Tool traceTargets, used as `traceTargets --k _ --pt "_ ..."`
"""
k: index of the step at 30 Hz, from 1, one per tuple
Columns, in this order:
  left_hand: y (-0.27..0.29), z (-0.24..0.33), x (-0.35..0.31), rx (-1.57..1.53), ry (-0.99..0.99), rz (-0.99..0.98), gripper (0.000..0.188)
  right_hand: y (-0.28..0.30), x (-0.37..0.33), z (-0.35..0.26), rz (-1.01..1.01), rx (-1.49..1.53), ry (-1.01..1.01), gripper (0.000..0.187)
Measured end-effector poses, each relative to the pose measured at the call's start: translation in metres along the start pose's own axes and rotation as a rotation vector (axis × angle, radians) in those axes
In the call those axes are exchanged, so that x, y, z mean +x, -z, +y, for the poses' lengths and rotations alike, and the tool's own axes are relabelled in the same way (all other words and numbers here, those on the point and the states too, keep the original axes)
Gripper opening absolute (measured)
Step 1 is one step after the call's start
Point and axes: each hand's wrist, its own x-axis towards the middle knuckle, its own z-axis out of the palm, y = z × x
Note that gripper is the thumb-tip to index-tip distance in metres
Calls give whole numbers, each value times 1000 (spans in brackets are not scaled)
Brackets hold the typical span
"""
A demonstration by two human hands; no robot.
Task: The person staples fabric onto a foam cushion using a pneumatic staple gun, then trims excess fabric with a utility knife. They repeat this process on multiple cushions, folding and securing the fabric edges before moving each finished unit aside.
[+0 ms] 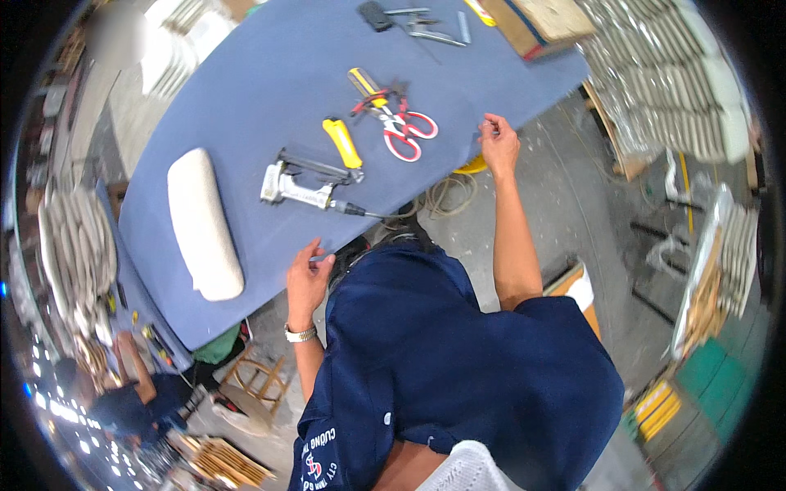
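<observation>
My left hand (307, 280), with a metal watch at the wrist, hovers by the near edge of the blue-covered table (270, 98). Its fingers are loosely bent and apart, with nothing visible in them. Over the table's right edge is my right hand (500, 147), also empty with fingers apart. Between them on the table lie a pneumatic staple gun (296, 190) with an air hose, a yellow utility knife (342, 143), red-and-white-handled scissors (403, 135) and a yellow-handled screwdriver (366, 83). Red-handled pliers (399, 94) partly overlap these. A cream fleecy padded piece (205, 225) lies at the left.
A wooden box (532, 29) and metal parts (434, 33) occupy the table's far side. Coiled hose (450, 195) hangs below the edge. Wrapped cushion stacks (655, 74) stand at right. Another person (135, 401) works at lower left.
</observation>
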Motion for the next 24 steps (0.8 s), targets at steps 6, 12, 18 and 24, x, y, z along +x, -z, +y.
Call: traceTargets --k 6,12,18,24 --pt "-9 13 -5 32 -8 13 46 -110 -3 -134 -285 -153 692 36" --pt "17 0 -30 -86 110 208 46 -135 17 -129 -600 -339 694 42" --pt "20 -99 -65 -104 318 445 46 -107 48 -55 -453 -355 823 26" --pt "36 -206 -67 -320 494 676 53 -90 11 -95 -316 -185 560 22"
